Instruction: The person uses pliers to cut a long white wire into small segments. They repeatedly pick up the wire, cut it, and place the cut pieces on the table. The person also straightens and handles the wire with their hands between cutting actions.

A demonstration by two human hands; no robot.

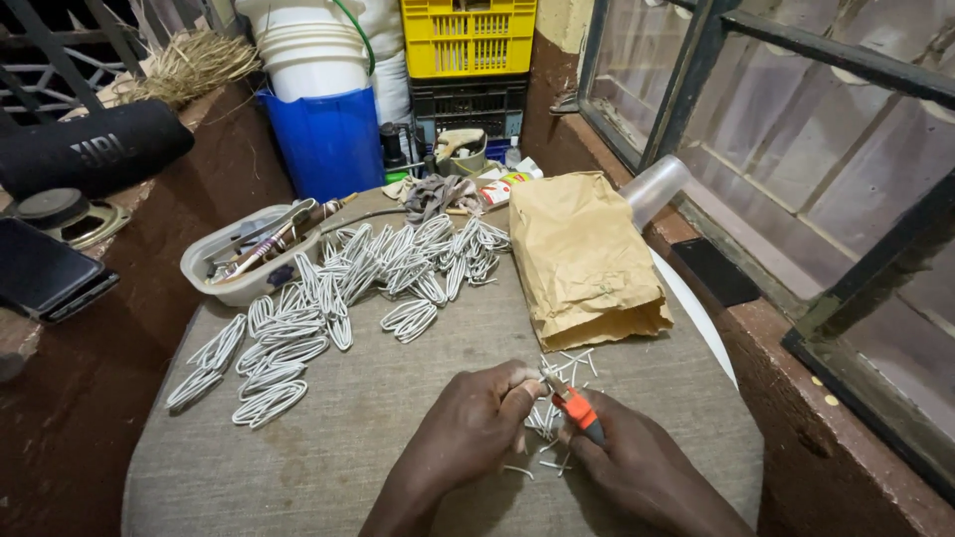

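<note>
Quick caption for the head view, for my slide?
Left hand pinches white wire while right hand works orange-handled pliers beside coiled wire bundles.

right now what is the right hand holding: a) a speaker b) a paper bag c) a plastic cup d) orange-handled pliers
d: the right hand grips orange-handled pliers, their tip at a white wire piece pinched by the left hand; the paper bag lies untouched further back on the table.

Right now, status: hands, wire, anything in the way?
Left hand pinching a short white wire piece. Right hand gripping orange-handled pliers at it. Cut wire bits scattered close by; paper bag just behind.
</note>
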